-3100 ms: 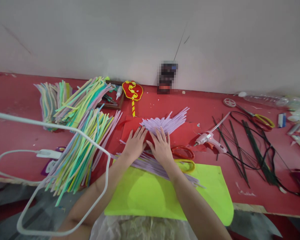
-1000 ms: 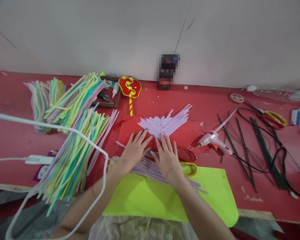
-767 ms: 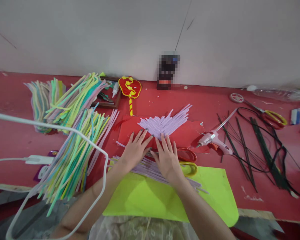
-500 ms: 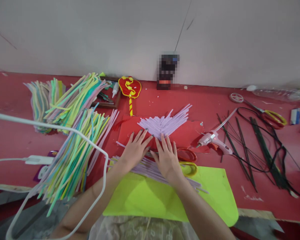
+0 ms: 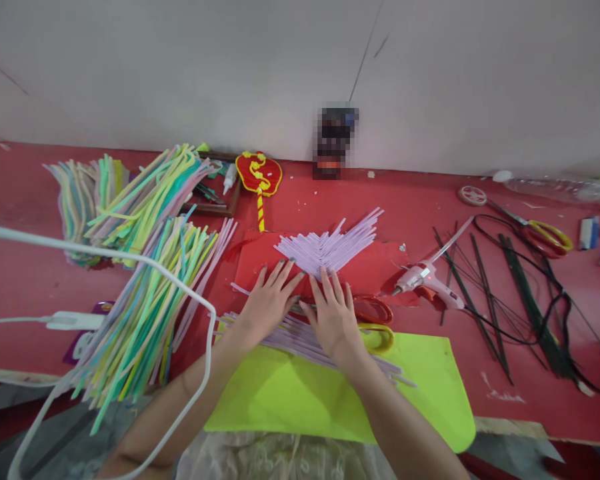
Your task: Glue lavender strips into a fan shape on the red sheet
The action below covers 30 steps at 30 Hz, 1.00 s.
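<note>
My left hand [image 5: 269,303] and my right hand [image 5: 333,315] lie flat side by side, fingers stretched out, on a red sheet [image 5: 375,268]. Their fingertips touch the lower edge of a V-shaped fan of lilac strips [image 5: 330,247] stuck on that sheet. Under my wrists runs a loose bundle of lilac strips [image 5: 300,340], partly over a lime-green sheet [image 5: 320,400]. Red and yellow scissor handles [image 5: 377,323] sit just right of my right hand.
Piles of pastel strips [image 5: 145,293] fill the left of the red table [image 5: 30,280]. A pink glue gun [image 5: 427,279], dark wires [image 5: 510,293] and yellow-handled scissors [image 5: 543,237] lie to the right. A white cable [image 5: 130,263] loops across the left foreground. A red-and-yellow ornament [image 5: 258,175] rests near the wall.
Since three seconds ago both hands slid slightly toward me off the lilac fan. Over the last second they have stayed still; only the view shifted a little.
</note>
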Each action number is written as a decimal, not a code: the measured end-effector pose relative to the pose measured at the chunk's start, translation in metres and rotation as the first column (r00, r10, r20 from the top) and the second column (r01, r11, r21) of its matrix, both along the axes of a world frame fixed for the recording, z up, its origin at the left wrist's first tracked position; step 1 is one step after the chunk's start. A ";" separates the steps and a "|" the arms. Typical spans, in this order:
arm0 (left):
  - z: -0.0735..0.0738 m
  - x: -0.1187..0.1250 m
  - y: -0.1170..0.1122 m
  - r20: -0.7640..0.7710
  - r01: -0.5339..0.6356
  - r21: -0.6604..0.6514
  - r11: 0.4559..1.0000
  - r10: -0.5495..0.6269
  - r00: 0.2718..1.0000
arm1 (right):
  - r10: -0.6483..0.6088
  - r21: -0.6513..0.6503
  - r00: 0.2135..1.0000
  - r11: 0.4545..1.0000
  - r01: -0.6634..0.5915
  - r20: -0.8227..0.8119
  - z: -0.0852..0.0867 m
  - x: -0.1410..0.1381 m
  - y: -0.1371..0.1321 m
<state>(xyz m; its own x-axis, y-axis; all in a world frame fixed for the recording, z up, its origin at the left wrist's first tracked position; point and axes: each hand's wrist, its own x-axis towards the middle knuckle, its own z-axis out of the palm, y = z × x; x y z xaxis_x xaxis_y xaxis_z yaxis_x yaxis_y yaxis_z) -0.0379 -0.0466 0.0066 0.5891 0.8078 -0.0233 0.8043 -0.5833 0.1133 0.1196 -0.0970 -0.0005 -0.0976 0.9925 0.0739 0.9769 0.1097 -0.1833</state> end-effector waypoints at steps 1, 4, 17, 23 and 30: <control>0.000 0.000 0.000 0.005 0.001 0.002 1.000 -0.001 1.000 | 0.001 0.000 1.000 1.000 -0.001 -0.003 0.000 0.000 0.000; -0.001 0.000 0.000 0.016 0.006 0.014 1.000 -0.006 1.000 | 0.001 0.009 1.000 1.000 0.000 -0.020 -0.001 0.000 0.000; 0.002 0.003 0.000 -0.015 -0.024 -0.025 0.999 0.024 1.000 | 0.003 0.011 1.000 1.000 -0.003 -0.020 -0.001 0.000 0.000; 0.003 0.004 0.001 -0.011 -0.025 -0.018 1.000 0.025 1.000 | 0.000 0.007 1.000 1.000 0.000 -0.021 0.000 -0.002 0.001; 0.003 0.005 0.001 0.007 -0.034 -0.029 0.999 0.035 0.999 | 0.005 0.001 1.000 1.000 -0.005 -0.019 0.000 -0.002 0.001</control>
<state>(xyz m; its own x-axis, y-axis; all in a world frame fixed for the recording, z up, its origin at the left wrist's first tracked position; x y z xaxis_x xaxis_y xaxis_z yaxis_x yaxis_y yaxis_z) -0.0325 -0.0455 0.0098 0.5610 0.8267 -0.0429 0.8230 -0.5515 0.1362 0.1178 -0.0959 -0.0009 -0.1008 0.9920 0.0765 0.9727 0.1144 -0.2018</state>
